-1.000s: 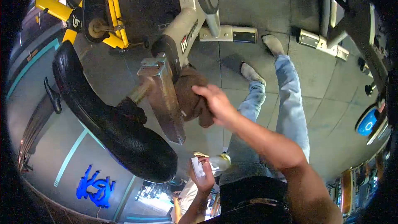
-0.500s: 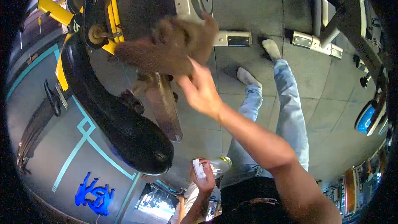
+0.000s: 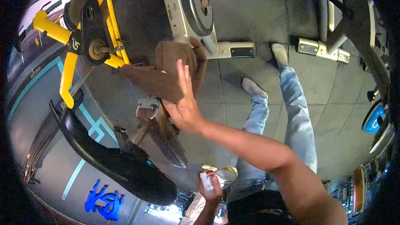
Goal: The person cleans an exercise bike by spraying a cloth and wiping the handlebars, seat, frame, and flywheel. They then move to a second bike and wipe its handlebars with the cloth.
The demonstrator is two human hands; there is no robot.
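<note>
A brown cloth (image 3: 176, 58) hangs in folds at my right hand (image 3: 183, 110). The fingers are straight and point up, and one fingertip shows past a fold, so the cloth is caught between them. Below that hand is a post with a metal clamp (image 3: 148, 107). A long black padded seat (image 3: 112, 158) lies to the lower left. Low in the view, my left hand (image 3: 211, 189) is wrapped around the white head of a clear spray bottle (image 3: 227, 176), whose rounded end points right.
A yellow exercise bike frame (image 3: 68, 73) stands at the upper left. White machine feet (image 3: 233, 50) rest on dark floor tiles (image 3: 246, 21). Another machine (image 3: 354, 37) with a blue disc (image 3: 374, 118) is on the right. My legs (image 3: 291, 100) extend up the middle right.
My right hand and the cloth are lower, with the fingers straighter. The view has shifted, so the black seat shows lower and the clamp is plainer. My left hand keeps the bottle.
</note>
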